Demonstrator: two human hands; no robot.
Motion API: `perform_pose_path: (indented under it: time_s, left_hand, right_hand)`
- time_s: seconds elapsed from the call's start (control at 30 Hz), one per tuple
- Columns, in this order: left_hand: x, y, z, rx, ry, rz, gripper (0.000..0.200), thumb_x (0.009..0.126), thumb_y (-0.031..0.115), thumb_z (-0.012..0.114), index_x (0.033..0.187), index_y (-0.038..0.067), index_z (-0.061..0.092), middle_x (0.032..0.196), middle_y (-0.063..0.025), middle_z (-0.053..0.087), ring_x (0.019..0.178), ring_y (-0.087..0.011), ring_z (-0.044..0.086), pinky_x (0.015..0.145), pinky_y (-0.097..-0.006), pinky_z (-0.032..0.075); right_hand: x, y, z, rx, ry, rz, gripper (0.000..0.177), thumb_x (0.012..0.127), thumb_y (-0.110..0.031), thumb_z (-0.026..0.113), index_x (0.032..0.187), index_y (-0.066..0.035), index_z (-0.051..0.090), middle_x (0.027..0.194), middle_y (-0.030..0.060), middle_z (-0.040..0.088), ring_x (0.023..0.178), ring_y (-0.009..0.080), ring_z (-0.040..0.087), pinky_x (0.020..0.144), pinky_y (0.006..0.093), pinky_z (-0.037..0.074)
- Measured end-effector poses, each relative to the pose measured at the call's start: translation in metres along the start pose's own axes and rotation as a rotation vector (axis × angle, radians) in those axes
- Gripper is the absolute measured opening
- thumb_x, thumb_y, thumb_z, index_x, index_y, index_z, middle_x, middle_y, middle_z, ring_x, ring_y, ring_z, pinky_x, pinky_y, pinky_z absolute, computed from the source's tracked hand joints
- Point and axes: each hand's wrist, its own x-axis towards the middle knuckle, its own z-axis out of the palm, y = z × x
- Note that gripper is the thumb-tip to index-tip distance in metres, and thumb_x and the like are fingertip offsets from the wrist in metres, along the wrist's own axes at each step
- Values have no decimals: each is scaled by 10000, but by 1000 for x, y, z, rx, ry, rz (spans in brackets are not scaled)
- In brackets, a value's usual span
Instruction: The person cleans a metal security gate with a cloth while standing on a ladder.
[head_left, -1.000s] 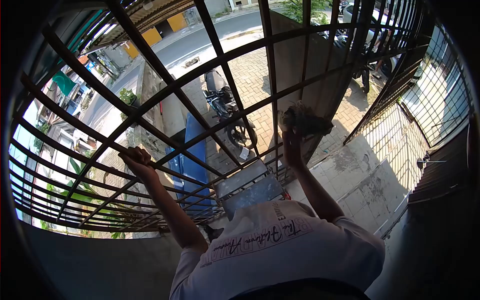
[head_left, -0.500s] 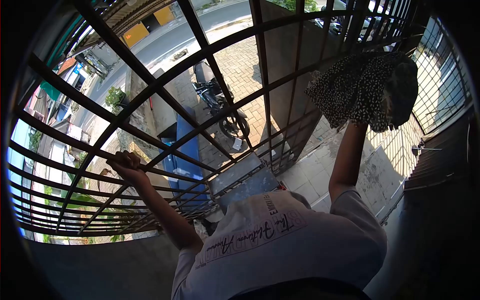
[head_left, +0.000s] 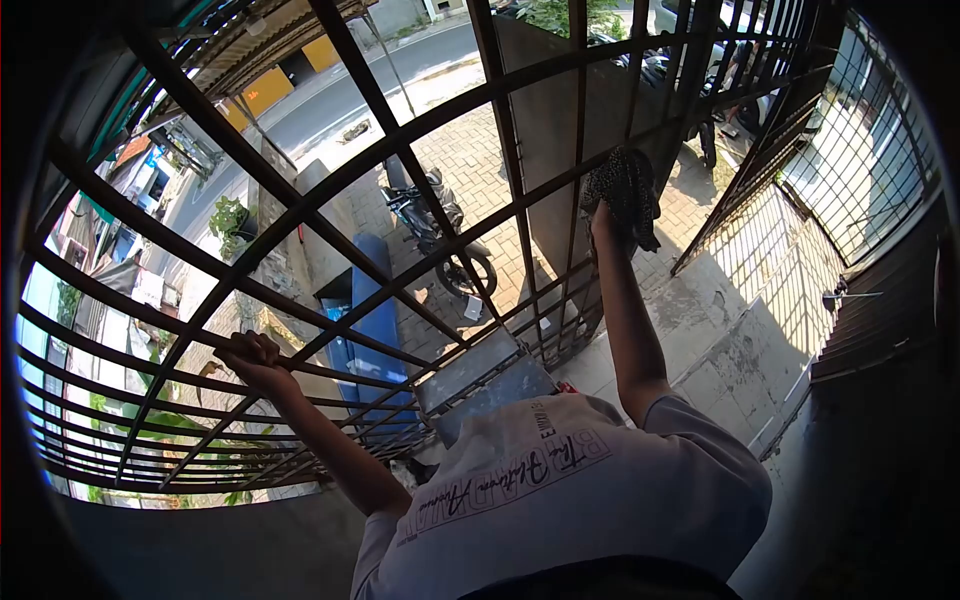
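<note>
My left hand (head_left: pixel 256 362) is closed around a bar of the dark metal grille (head_left: pixel 300 208), at the lower left. Up and to the right, my right hand (head_left: pixel 604 218) presses a black cloth with white spots (head_left: pixel 622 185) against the grille bars. The cloth hangs bunched around that hand and hides most of its fingers. My right arm is stretched out forward.
Beyond the grille are a parked motorcycle (head_left: pixel 435 215), a blue object (head_left: pixel 372 305), a potted plant (head_left: pixel 230 220) and a road (head_left: pixel 335 92). A grey stepped surface (head_left: pixel 490 372) lies below the bars. Another mesh panel (head_left: pixel 880 150) stands at the right.
My right hand has moved left and forward with the cloth, which was spread wide and is now bunched at the bars. My left hand has kept its hold.
</note>
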Motion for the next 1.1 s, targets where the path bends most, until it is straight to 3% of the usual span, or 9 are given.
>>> perform_pose_path:
  time_s: [0.3,0.33,0.43,0.5,0.57,0.63,0.73,0.93,1.1]
  left_hand:
    - [-4,1,7,59,93,34,556,988,559,293,646,124,350,510,9,268,405,-73,223,393,-217,158]
    - [-4,2,8,62,118,24,556,990,557,292,647,123,352,511,7,270,405,-74,226,393,-217,158]
    - [-3,1,5,77,59,52,555,991,554,291,645,124,352,514,8,275,407,-75,226,394,-218,157]
    - [-2,0,6,67,90,53,557,990,557,291,643,125,348,512,11,272,407,-75,221,393,-218,156]
    - [-4,1,7,65,112,41,559,989,560,290,641,126,344,509,13,269,407,-75,216,393,-218,155]
    - [-3,1,7,70,117,32,560,987,566,291,640,129,345,503,18,262,407,-73,220,393,-215,155]
    - [0,-4,4,76,123,40,563,986,571,285,629,139,337,502,21,254,395,-70,208,381,-220,129]
    - [-4,6,18,79,194,45,561,989,567,279,614,152,320,496,31,255,384,-63,183,364,-218,118]
    - [-2,-2,3,104,158,94,562,991,563,281,623,143,356,483,32,254,378,-61,192,356,-209,124]
  right_hand:
    - [63,106,-14,-804,-218,-357,548,952,-370,458,1413,-83,388,1419,162,426,1334,311,370,1119,430,269]
    - [63,94,-21,-808,-210,-359,554,950,-378,458,1416,-87,385,1420,163,424,1335,313,370,1118,431,270]
    - [65,11,-72,-149,-331,-217,488,956,-258,486,1385,-39,407,1393,187,431,1312,319,383,1109,405,293]
    - [108,50,-84,-64,-316,-451,442,969,-258,460,1354,-40,448,1338,168,501,1272,290,448,1063,421,358]
    - [126,21,-121,555,-269,-42,487,968,-282,476,1387,-41,410,1305,177,513,1214,309,496,1058,383,377]
    - [144,1,-140,-295,214,-643,387,972,-254,466,1287,-31,505,1164,121,590,1054,262,582,925,391,468]
    - [166,-28,-119,-56,293,-527,329,972,-243,459,1206,-24,535,1097,120,594,996,255,582,875,388,464]
    - [145,11,3,60,221,-441,270,973,-221,445,1044,-9,597,962,117,602,880,240,583,775,382,455]
    - [152,62,-2,-303,339,-294,269,979,-205,438,992,-2,614,968,124,609,907,222,580,789,374,451]
